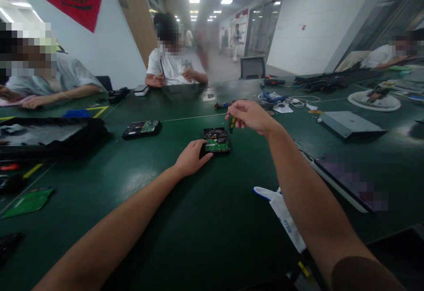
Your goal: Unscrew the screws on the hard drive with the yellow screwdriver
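A hard drive [217,134] with a green circuit board on its near part lies flat on the dark green table [198,220]. My left hand [193,157] grips its left side, with fingers over the edge and thumb along the near side. My right hand [250,115] pinches a small yellow-and-green screwdriver [231,125], held nearly upright at the drive's right edge. Whether its tip touches a screw I cannot make out. A second hard drive [142,129] rests farther left. Behind my right hand lies a dark power screwdriver [221,105].
A black plastic housing [49,134] and a green board [29,202] are on the left. A silver box [351,124], a laptop-like panel [342,183], cables [300,101] and a white-blue glove [285,216] lie right. Across the table sits a person [177,66].
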The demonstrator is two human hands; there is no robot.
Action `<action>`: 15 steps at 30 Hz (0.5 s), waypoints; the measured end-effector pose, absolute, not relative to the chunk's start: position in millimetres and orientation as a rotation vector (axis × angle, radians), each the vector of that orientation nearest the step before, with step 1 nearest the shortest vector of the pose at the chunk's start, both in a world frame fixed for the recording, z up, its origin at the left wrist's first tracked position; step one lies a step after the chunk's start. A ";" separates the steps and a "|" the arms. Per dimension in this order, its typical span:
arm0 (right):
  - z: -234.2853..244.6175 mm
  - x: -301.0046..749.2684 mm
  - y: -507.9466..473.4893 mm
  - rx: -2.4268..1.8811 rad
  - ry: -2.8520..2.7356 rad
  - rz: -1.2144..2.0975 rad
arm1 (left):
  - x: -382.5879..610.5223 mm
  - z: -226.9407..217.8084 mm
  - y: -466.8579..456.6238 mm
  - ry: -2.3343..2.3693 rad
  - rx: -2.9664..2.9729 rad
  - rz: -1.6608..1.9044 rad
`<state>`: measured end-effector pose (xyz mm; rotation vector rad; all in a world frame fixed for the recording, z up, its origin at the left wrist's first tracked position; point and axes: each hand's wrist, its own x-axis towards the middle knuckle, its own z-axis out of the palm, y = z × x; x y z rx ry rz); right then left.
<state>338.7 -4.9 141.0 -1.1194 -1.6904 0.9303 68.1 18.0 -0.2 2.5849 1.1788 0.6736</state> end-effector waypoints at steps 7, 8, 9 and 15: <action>138.6 343.0 -0.3 -1.148 -1.711 0.884 | 67.1 -0.1 18.4 1.168 2.583 0.670; 139.4 343.2 -0.6 -1.168 -1.717 0.850 | 67.0 0.3 18.2 1.166 2.582 0.668; 140.3 343.2 -1.1 -1.190 -1.713 0.828 | 67.1 0.7 17.8 1.165 2.581 0.668; 142.9 340.5 -5.1 -1.204 -1.674 0.871 | 67.3 0.8 16.7 1.177 2.585 0.676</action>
